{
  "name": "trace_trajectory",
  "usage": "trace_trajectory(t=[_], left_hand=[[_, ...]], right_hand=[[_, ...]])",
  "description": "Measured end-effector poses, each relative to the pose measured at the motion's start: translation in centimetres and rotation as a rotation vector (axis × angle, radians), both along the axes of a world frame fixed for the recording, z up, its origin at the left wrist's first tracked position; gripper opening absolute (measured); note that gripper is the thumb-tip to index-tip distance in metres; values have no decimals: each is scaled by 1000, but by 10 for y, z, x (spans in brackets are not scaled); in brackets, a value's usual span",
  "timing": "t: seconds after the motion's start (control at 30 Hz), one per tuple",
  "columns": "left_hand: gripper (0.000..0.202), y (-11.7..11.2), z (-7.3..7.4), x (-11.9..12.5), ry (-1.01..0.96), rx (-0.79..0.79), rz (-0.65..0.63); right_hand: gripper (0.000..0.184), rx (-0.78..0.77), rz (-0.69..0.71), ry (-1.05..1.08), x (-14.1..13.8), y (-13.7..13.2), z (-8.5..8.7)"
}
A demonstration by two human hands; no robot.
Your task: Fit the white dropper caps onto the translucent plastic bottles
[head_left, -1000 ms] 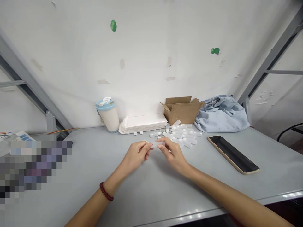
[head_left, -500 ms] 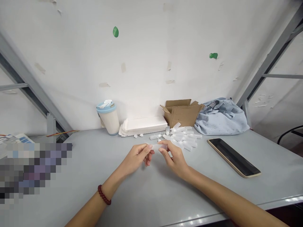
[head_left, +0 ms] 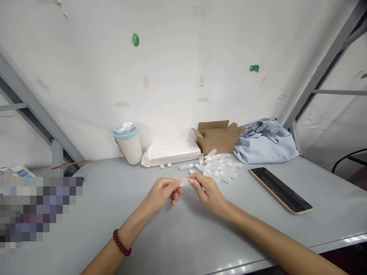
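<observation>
Between my two hands is a small translucent white plastic bottle [head_left: 185,183], held above the table. My left hand [head_left: 164,194] pinches its left end between thumb and forefinger, with the other fingers curled below. At the opposite end, the thumb and fingers of my right hand [head_left: 208,191] are closed on the bottle and hide part of it. Just behind my right hand lies a loose pile of similar small bottles [head_left: 215,166]. Two small white caps [head_left: 162,166] rest on the table in front of a stack of flat white boxes [head_left: 172,152].
A cup with a blue lid [head_left: 128,144] stands by the wall, left of the white stack. Behind the pile are an open cardboard box [head_left: 219,139] and a light blue cloth bag [head_left: 265,145]. A phone [head_left: 281,190] lies on the grey table [head_left: 177,244] at right.
My right thumb has moved up against the bottle, and the fingers have closed on its right end. My left hand keeps its pinch. The whole view has shifted slightly.
</observation>
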State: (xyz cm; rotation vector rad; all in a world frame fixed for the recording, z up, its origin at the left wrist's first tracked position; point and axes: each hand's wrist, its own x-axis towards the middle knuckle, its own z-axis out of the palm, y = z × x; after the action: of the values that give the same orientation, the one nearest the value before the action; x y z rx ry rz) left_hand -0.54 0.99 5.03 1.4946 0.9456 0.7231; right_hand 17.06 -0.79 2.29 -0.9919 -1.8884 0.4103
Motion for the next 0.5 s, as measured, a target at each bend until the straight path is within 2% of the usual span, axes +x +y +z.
trace_trajectory(t=[0.1,0.2,0.3,0.43,0.5], left_hand=[[37,-1,1,-2,57,79,-30],[36,-2,2,-5,133,179,-63],[33,-4,1,-5,265,356,-65],[34,-3,-2,-1,442,622,-50],[34,3,-2,-2,484,674,-58]], right_hand=[[27,-113,12,38,0,-1,4],[36,-293,44,95,1,2,7],[45,-455,93,131,3,8,8],[49,-561,116,146,4,14,4],[47,-569,92,172,5,16,3]])
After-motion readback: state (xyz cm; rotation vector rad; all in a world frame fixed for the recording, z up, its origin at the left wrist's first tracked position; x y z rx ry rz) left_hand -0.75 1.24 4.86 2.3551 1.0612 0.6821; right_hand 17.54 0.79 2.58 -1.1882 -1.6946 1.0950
